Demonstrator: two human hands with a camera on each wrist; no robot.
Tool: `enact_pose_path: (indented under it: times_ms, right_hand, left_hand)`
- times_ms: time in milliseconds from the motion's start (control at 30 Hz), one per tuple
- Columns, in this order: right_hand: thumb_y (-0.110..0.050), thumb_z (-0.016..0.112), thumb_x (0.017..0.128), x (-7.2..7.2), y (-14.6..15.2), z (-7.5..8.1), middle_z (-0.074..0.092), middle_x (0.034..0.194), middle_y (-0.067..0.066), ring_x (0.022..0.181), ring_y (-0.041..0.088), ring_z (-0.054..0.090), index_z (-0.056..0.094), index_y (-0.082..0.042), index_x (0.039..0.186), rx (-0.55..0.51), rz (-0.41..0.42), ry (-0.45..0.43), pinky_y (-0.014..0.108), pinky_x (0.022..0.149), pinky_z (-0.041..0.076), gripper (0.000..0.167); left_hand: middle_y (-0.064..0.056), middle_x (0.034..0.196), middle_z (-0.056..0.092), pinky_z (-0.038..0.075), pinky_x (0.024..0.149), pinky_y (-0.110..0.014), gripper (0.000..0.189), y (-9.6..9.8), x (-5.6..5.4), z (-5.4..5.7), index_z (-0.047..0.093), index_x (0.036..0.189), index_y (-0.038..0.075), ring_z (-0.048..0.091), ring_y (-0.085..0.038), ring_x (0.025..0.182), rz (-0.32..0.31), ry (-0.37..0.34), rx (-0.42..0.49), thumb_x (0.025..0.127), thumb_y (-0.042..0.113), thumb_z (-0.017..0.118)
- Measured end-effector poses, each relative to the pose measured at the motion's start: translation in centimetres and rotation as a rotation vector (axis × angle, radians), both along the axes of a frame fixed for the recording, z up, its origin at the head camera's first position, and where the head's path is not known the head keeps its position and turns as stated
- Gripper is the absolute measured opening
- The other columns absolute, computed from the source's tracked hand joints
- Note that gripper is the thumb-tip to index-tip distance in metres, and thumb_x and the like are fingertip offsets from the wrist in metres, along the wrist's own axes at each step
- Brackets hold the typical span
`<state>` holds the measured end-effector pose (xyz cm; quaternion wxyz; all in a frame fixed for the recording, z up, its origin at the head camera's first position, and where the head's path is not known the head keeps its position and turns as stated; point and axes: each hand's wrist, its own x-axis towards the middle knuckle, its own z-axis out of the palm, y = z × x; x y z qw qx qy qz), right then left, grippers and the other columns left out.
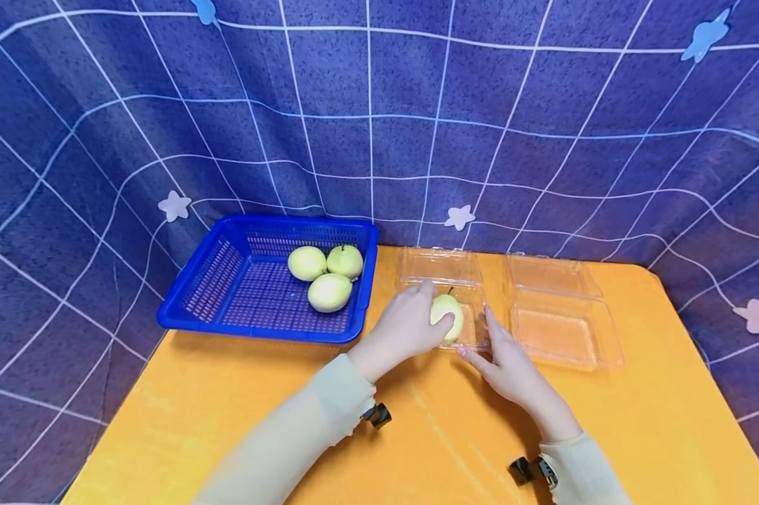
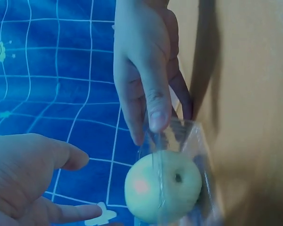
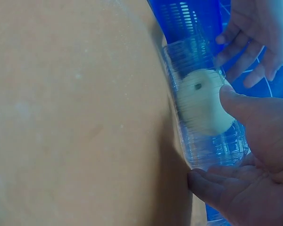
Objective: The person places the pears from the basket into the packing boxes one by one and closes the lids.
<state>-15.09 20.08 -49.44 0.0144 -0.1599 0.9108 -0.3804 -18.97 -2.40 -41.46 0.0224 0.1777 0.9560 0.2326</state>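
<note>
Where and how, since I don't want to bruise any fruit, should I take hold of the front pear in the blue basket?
Probably come from above and slightly left, gripping the front pear around its plump, rounded middle. The basket floor is bare on its left, while the other two pears crowd it from behind and the basket's right wall stands close by.

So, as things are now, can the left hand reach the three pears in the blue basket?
Probably yes: the left hand looks empty, and the three pears lie uncovered at the side of the blue basket nearest to it. Only its wall seems between them.
</note>
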Motion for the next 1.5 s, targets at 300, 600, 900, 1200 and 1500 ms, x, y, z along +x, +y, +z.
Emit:
enact_pose_path:
  times_ms: [300,600,900,1200,1500]
  right_hand:
    - [-0.04,0.071,0.108,-0.1,0.0,-0.2,0.036,0.168,0.035,0.136,0.049,0.061,0.007,0.009,0.17,0.007,0.002,-0.004,0.065,0.12,0.039,0.102]
    - [-0.043,0.07,0.108,-0.1,0.1,-0.1,0.032,0.17,0.035,0.152,0.052,0.041,0.005,0.008,0.171,0.019,-0.002,-0.017,0.065,0.124,0.031,0.104]
    - [-0.043,0.07,0.108,-0.1,0.1,-0.1,0.033,0.17,0.034,0.137,0.048,0.06,0.004,0.006,0.172,0.0,0.004,-0.021,0.065,0.119,0.04,0.104]
    - [-0.042,0.07,0.108,0.0,0.0,-0.2,0.034,0.169,0.034,0.14,0.049,0.057,0.005,0.007,0.171,0.007,-0.001,-0.006,0.065,0.119,0.04,0.103]
    - [-0.043,0.07,0.108,0.0,-0.1,0.0,0.034,0.169,0.034,0.143,0.051,0.054,0.007,0.008,0.171,0.019,-0.01,-0.004,0.067,0.12,0.037,0.103]
  left_hand:
    - [-0.021,0.137,0.068,0.056,0.104,-0.053,0.06,-2.7,0.6,2.5,0.058,0.144,-0.003,0.068,-0.039,0.124,-0.039,0.009,-0.023,0.105,0.042,0.068]
    - [-0.022,0.132,0.07,0.055,0.104,-0.053,0.057,-8.7,-1.5,6.3,0.059,0.144,-0.001,0.067,-0.039,0.121,-0.044,0.095,-0.068,0.103,0.038,0.067]
    - [-0.027,0.154,0.058,0.042,0.119,-0.061,0.069,-18.1,-6.8,7.1,0.048,0.159,0.001,0.055,-0.046,0.144,-0.097,0.098,-0.156,0.102,0.034,0.07]
    - [-0.032,0.161,0.048,0.038,0.12,-0.067,0.075,-23.4,-8.8,5.4,0.041,0.164,-0.001,0.046,-0.053,0.148,-0.118,0.051,-0.304,0.099,0.023,0.071]
    - [-0.034,0.161,0.048,0.036,0.122,-0.066,0.076,-23.9,-10.2,3.9,0.037,0.165,-0.004,0.044,-0.054,0.15,-0.086,-0.08,-0.346,0.102,0.025,0.069]
